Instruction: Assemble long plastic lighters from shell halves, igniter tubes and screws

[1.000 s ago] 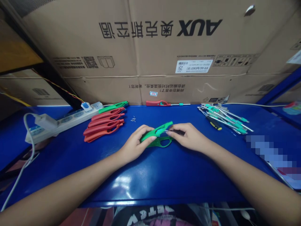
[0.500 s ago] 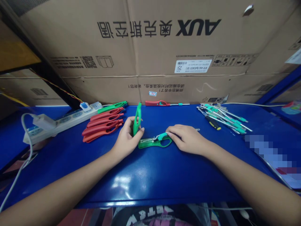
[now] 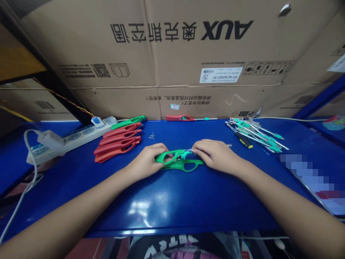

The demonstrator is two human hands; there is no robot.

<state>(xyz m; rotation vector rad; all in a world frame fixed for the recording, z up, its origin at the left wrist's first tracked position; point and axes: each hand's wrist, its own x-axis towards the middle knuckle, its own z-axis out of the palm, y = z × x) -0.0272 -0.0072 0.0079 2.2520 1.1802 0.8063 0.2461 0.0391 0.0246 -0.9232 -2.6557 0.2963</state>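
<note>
Near the middle of the blue table, my left hand (image 3: 149, 160) is closed on a green shell half (image 3: 165, 157), tilted just above another green shell half (image 3: 176, 166) that lies on the table. My right hand (image 3: 215, 154) pinches a metal rod with thin white wires; its clear tip (image 3: 229, 145) sticks out beyond the fingers. A teal trigger piece (image 3: 184, 155) shows between the two shells, partly covered by the upper one. What sits inside the lower shell is mostly hidden.
Several red shells (image 3: 118, 145) and a green one (image 3: 129, 122) lie left, beside a white power strip (image 3: 78, 136). A red lighter (image 3: 179, 117) rests by the cardboard (image 3: 172, 46). At right are several metal rods (image 3: 258, 133), a black-yellow screwdriver (image 3: 244, 140) and a pixelated device (image 3: 312, 180).
The green shell in my left hand has gone from upright to lying over the lower shell. The lower shell now reaches further right. Small pale wires show on the table behind my left hand.
</note>
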